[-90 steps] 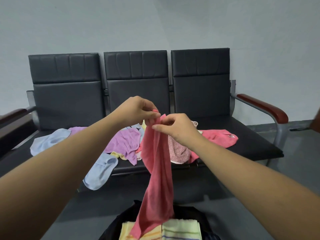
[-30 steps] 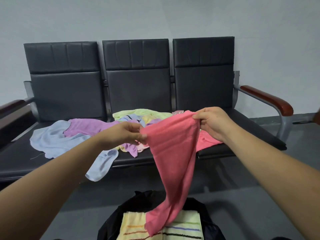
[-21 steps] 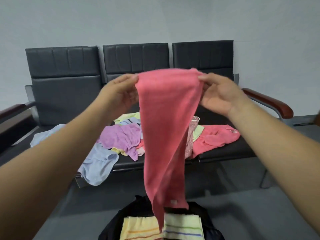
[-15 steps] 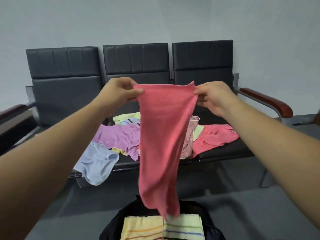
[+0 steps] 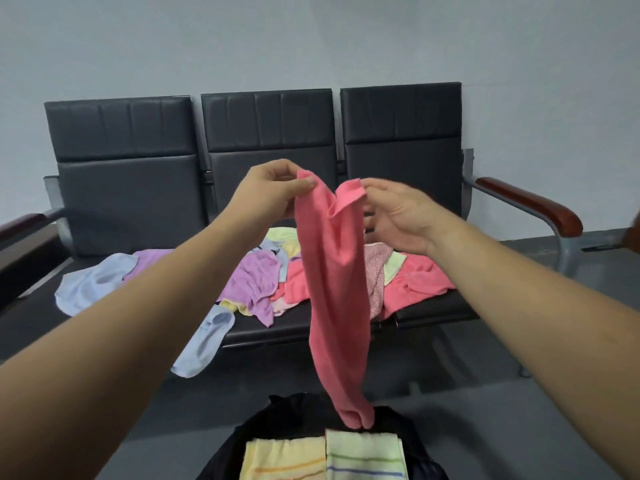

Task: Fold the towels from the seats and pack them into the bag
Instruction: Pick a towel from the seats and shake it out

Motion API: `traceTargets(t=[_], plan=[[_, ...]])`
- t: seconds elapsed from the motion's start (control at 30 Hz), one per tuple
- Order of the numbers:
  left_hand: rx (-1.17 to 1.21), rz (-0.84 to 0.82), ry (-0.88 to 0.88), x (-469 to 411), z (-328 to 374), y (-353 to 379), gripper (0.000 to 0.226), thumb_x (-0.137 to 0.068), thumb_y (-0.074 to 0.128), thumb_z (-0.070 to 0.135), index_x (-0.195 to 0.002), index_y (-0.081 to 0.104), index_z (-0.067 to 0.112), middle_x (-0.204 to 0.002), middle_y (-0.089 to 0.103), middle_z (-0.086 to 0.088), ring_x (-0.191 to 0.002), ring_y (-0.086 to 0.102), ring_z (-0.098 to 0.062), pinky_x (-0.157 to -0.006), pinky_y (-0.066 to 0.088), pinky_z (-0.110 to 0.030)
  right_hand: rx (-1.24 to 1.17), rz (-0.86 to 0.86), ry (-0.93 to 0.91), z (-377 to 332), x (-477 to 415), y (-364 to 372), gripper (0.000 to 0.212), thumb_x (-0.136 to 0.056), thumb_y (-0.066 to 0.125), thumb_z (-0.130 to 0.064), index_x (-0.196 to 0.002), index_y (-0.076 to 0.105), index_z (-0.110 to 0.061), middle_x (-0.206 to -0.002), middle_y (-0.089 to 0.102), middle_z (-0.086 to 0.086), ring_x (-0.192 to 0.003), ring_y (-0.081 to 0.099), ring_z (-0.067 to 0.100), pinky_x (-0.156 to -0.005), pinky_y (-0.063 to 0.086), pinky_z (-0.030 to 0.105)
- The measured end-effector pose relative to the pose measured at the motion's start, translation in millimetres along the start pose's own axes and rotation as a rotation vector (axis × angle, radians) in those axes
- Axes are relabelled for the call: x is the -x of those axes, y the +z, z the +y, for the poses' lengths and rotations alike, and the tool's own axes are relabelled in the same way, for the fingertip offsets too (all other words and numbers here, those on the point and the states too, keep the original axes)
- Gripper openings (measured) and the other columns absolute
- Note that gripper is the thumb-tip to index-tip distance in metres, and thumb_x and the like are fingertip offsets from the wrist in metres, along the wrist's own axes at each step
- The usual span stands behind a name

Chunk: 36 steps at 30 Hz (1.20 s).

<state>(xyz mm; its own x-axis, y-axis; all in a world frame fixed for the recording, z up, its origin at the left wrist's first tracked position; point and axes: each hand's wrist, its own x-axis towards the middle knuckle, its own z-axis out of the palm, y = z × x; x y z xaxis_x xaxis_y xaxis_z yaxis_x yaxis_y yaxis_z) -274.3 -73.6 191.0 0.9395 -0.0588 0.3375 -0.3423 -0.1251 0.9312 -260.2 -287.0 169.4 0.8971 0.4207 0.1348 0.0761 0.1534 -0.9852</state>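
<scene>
Sprawling across the bench (image 5: 429, 311), loose towels (image 5: 256, 278) spill over its front edge; below it on the floor sits the black bag (image 5: 298, 414), with striped folded towels (image 5: 360, 455) already inside. Between them hangs the pink towel (image 5: 336, 289), long axis straight up and down, tail pointing into the bag. Left grip (image 5: 273, 188) pinches one top corner, right grip (image 5: 398, 216) pinches the other, close together, edge sagging. Light, limp stuff, I reckon: corners are the place to hold, then the bottom hem.
</scene>
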Motion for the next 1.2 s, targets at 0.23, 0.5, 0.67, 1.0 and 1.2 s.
traceTargets(t=[0.23, 0.5, 0.67, 1.0, 1.2], plan=[[0.246, -0.02, -0.03, 4.1, -15.4, 7.2, 0.018, -0.098, 0.065, 0.019, -0.107, 0.065, 0.004, -0.09, 0.068, -0.013, -0.078, 0.065, -0.024, -0.073, 0.057, -0.038, -0.006, 0.027, -0.016, -3.5, -10.3, 19.9, 0.031, -0.098, 0.064, -0.015, -0.125, 0.064, 0.002, -0.102, 0.068, 0.016, -0.086, 0.067, 0.026, -0.075, 0.058, 0.043], [-0.121, -0.411, -0.285, 46.9, -92.4, 5.6, 0.025, -0.09, 0.077, 0.02, -0.11, 0.073, 0.007, -0.108, 0.077, -0.01, -0.102, 0.073, -0.031, -0.096, 0.056, -0.041, -0.221, 0.181, -0.038, -23.8, -18.6, 10.0, 0.007, -0.096, 0.064, -0.009, -0.096, 0.07, -0.011, -0.086, 0.071, 0.009, -0.076, 0.069, 0.019, -0.074, 0.058, 0.036], [0.403, -0.377, -0.421, 62.9, -95.3, 8.5, 0.025, -0.092, 0.065, 0.009, -0.115, 0.073, 0.004, -0.115, 0.074, -0.015, -0.098, 0.073, -0.025, -0.079, 0.06, -0.036, -0.075, 0.45, 0.048, -1.9, -22.3, -4.9, 0.014, -0.094, 0.058, 0.001, -0.094, 0.067, -0.01, -0.085, 0.066, 0.011, -0.066, 0.066, 0.017, -0.053, 0.056, 0.027], [0.898, -0.142, -0.371, 41.6, -60.4, 13.4, 0.04, -0.09, 0.058, 0.026, -0.118, 0.068, 0.0, -0.108, 0.072, -0.015, -0.099, 0.072, -0.024, -0.089, 0.059, -0.036, -0.363, 0.133, 0.387, 60.7, -0.4, -14.9, 0.04, -0.092, 0.065, -0.05, -0.087, 0.06, -0.011, -0.075, 0.052, 0.002, -0.071, 0.056, 0.018, -0.074, 0.052, 0.032], [0.843, -0.103, -0.375, 34.2, -65.7, 5.3, 0.032, -0.096, 0.055, 0.021, -0.116, 0.066, -0.001, -0.104, 0.074, -0.015, -0.092, 0.074, -0.023, -0.081, 0.062, -0.034, -0.155, -0.068, 0.356, 84.2, 15.2, 0.4, 0.02, -0.089, 0.065, -0.012, -0.107, 0.069, -0.003, -0.097, 0.076, 0.012, -0.085, 0.075, 0.02, -0.074, 0.061, 0.032]])
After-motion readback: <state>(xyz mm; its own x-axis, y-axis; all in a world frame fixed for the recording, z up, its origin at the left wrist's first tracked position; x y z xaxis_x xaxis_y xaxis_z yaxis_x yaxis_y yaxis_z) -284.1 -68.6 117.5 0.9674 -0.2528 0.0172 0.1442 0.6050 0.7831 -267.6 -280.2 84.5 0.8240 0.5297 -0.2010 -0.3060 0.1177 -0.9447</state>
